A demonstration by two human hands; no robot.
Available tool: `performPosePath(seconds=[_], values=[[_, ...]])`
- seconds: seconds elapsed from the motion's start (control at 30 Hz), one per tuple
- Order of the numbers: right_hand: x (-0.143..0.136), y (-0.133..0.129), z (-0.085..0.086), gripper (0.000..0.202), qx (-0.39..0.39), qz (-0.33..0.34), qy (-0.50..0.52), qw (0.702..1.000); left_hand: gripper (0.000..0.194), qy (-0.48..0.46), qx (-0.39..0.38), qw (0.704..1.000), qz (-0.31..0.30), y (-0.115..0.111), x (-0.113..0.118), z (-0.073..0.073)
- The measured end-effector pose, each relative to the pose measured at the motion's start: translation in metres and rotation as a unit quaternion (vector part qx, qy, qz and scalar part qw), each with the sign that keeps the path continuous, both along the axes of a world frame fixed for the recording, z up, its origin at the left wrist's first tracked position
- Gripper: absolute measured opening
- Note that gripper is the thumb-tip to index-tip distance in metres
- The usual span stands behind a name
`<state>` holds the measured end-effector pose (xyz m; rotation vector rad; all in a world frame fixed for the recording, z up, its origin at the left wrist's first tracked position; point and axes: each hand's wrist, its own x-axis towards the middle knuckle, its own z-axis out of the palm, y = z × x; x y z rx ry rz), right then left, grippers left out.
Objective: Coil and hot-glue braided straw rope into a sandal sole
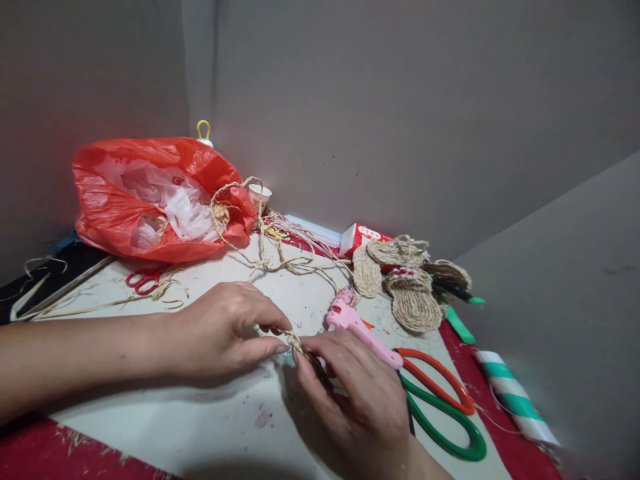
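Observation:
Between my two hands is a small coiled piece of braided straw cord (295, 343), held above the white board. My left hand (235, 327) pinches the cord near its upper left end with thumb and fingertips. Curled round the piece from the right, my right hand (355, 380) grips it and hides much of it. A long braided straw cord (270, 267) lies in loops behind my hands. Just beyond my right hand lies a pink glue gun (360, 327), with large scissors (445, 413) with one orange and one green handle beside it.
A red plastic bag (160, 247) with white plastic and straw stands at the back left, red-handled scissors (145, 281) before it. Several woven straw pieces (415, 300) lie at the right near a red box (367, 237). A paper cup (260, 195) stands by the grey wall.

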<state>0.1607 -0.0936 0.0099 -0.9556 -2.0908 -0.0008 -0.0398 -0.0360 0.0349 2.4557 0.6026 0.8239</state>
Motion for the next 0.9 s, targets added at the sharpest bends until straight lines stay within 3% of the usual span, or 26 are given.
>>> performPosePath(seconds=[0.23, 0.43, 0.57, 0.63, 0.77, 0.9], values=[[-0.001, 0.000, 0.001, 0.017, 0.035, -0.011, -0.003, 0.999, 0.011, -0.053, 0.056, 0.997, 0.013, -0.004, 0.004, -0.010], [-0.001, 0.001, 0.000, 0.011, -0.034, -0.024, 0.022, 0.999, 0.011, -0.056, 0.078, 0.995, 0.029, -0.002, 0.004, -0.014], [0.002, 0.002, 0.002, 0.026, -0.040, -0.040, 0.053, 0.997, 0.012, -0.062, 0.157, 0.985, 0.026, 0.006, 0.002, -0.014], [0.004, 0.004, 0.005, 0.023, -0.056, -0.054, 0.092, 0.993, 0.010, -0.069, 0.206, 0.976, 0.022, 0.010, 0.000, -0.015], [0.009, 0.010, 0.013, 0.022, -0.194, -0.073, 0.188, 0.960, 0.011, -0.072, 0.257, 0.963, 0.017, 0.014, -0.003, -0.018], [0.013, 0.014, 0.014, 0.039, -0.407, -0.024, 0.234, 0.883, 0.014, -0.066, 0.274, 0.959, 0.004, 0.015, -0.004, -0.020]])
